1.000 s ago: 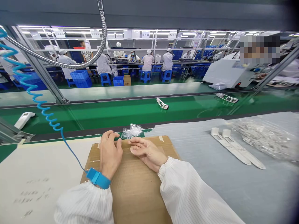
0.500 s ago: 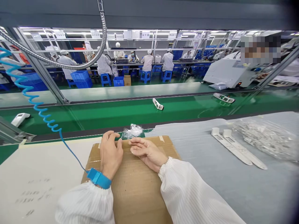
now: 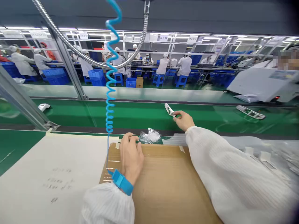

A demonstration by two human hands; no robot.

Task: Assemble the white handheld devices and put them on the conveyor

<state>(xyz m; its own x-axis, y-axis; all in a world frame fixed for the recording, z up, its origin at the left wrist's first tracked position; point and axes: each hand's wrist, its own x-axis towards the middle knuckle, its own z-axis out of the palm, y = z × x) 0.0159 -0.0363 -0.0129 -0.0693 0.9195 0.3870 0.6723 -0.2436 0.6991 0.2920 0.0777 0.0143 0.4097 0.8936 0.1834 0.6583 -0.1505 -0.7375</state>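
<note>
My right hand (image 3: 183,120) stretches forward over the green conveyor belt (image 3: 140,115), its fingertips at or almost touching a white plastic part (image 3: 169,109) on the belt. My left hand (image 3: 130,157) rests on a sheet of brown cardboard (image 3: 163,189), its fingers curled and their tips hidden. Just beyond those fingers lies a crumpled clear plastic bag (image 3: 149,136). Around my left wrist sits a blue anti-static strap (image 3: 121,182), with its coiled blue cord (image 3: 109,93) rising out of view.
A white sheet with faint writing (image 3: 53,183) lies left of the cardboard. My right sleeve covers most of the grey sheet (image 3: 243,144) on the right. Other white parts (image 3: 250,112) (image 3: 44,107) lie on the belt. Seated workers, blue crates and stools fill the far line.
My right hand has left the cardboard and reached forward to the belt. My head has turned, shifting the scene rightward. My left hand stays on the cardboard.
</note>
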